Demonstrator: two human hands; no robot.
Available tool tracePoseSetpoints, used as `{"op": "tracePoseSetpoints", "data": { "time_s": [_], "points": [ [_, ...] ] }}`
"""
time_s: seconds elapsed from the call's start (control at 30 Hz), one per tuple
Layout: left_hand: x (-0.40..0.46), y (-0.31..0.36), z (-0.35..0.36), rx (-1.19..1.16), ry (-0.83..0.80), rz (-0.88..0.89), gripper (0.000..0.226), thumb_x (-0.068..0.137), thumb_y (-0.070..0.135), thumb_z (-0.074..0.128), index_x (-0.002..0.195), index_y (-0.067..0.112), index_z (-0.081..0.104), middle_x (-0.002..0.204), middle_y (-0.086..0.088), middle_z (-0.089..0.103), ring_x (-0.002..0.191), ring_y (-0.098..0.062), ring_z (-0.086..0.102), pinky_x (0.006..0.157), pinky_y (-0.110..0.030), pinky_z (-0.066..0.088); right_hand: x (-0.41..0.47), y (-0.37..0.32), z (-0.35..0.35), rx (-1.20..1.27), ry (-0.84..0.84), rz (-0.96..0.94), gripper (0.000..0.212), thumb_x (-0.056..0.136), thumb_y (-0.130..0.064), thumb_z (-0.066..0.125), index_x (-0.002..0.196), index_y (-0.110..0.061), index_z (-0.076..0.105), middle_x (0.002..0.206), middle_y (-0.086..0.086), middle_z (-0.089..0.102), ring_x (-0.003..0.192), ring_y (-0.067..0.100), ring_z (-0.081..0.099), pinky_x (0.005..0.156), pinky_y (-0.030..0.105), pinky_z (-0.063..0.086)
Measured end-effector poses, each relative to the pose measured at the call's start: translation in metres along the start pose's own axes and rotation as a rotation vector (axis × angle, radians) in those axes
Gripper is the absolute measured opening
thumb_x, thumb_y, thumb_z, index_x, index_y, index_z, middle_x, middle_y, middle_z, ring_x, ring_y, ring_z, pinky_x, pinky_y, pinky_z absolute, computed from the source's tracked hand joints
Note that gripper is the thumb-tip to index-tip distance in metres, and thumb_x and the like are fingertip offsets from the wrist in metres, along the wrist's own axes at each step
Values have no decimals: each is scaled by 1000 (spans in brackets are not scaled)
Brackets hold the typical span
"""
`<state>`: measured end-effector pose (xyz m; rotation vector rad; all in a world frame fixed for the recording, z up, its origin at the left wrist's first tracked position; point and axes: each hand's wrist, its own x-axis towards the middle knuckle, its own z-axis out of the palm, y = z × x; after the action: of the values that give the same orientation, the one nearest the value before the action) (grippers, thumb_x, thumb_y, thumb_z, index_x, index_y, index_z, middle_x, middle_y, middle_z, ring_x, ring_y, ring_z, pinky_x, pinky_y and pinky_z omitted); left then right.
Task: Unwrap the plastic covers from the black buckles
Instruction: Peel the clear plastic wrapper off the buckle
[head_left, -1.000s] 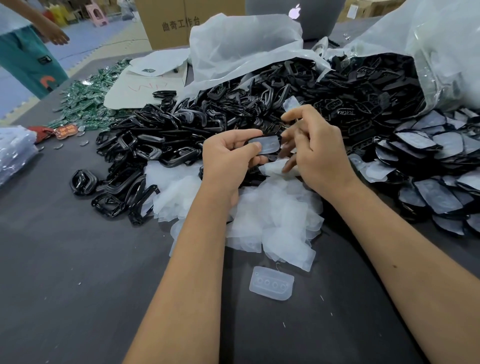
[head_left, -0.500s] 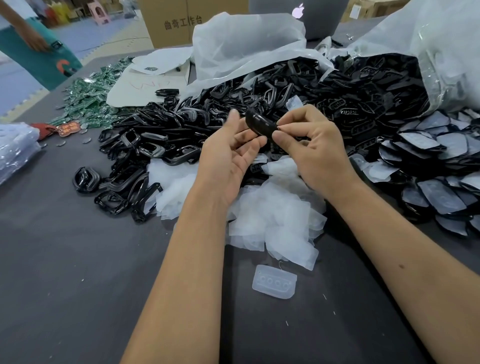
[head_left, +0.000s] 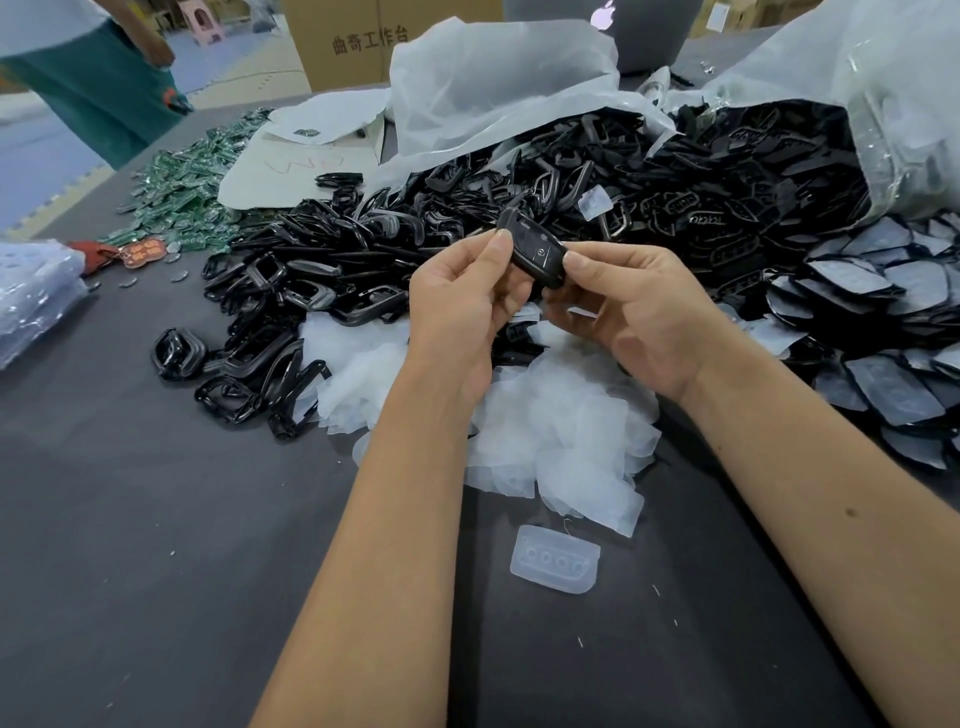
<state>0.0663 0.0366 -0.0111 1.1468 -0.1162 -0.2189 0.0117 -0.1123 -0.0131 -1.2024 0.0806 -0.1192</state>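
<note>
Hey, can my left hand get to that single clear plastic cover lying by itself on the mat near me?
Probably yes, once free. The clear cover lies alone on bare mat, nothing over it, but the left hand now pinches the black buckle.

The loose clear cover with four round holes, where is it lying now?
In the head view the clear cover lies alone on the dark table, between the forearms, just nearer the person than the heap of peeled covers.

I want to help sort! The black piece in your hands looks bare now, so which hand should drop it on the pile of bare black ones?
Probably the left hand. It pinches the buckle with the right hand, and the unwrapped pile lies on its side.
</note>
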Motion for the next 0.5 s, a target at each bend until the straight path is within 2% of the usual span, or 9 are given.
{"op": "tracePoseSetpoints", "data": {
  "time_s": [0.13,0.33,0.5],
  "points": [
    [-1,0,1,-7,6,20,10,103,9,62,102,5,71,94,-11,71,80,-17,63,68,-23,56,0,0,-3,-22,13,-61,21,97,2,63,113,-7,75,95,9,76,84,18,72,79,31,62],
    [-3,-1,2,58,0,24,11,104,12,59,110,6,66,103,-13,71,80,-17,64,72,-26,57,0,4,-2,-203,107,-217,25,87,3,77,105,-14,77,89,6,80,84,21,77,77,30,62],
    [-4,-3,2,109,7,19,19,106,15,57,114,1,67,100,-15,69,76,-17,67,74,-26,59,1,4,-8,-550,182,-459,27,84,2,81,106,-13,78,84,3,79,82,15,77,80,31,62]
  ]
}}
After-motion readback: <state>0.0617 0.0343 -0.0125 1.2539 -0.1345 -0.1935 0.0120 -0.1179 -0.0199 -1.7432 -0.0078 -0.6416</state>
